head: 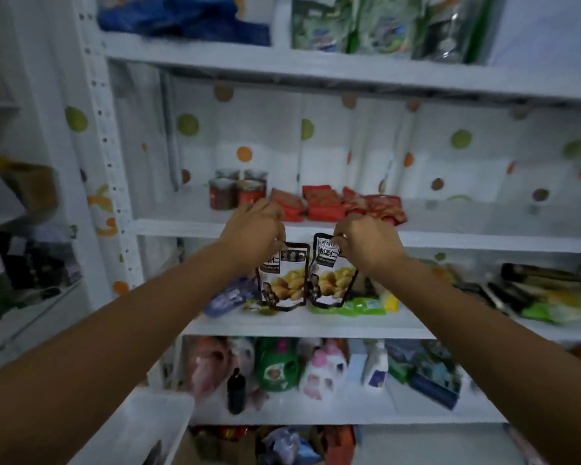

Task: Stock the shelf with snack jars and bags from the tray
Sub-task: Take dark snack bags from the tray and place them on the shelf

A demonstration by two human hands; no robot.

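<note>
My left hand (254, 229) pinches the top of a white snack bag with a black border and yellow nuts printed on it (284, 280). My right hand (369, 243) pinches the top of a matching bag (331, 276). Both bags hang side by side in front of the white shelf board (182, 227), just below its front edge. On that board stand several red-labelled snack jars (237, 193) at the left and several red snack bags (336, 204) in a row beside them. The right half of the board is bare.
The shelf below holds green and purple packets (363, 305) and dark packets (547, 293) at the right. Lower still stand detergent bottles (277, 367). A clear plastic tray (138, 427) sits at the bottom left. Green bags (359, 25) fill the top shelf.
</note>
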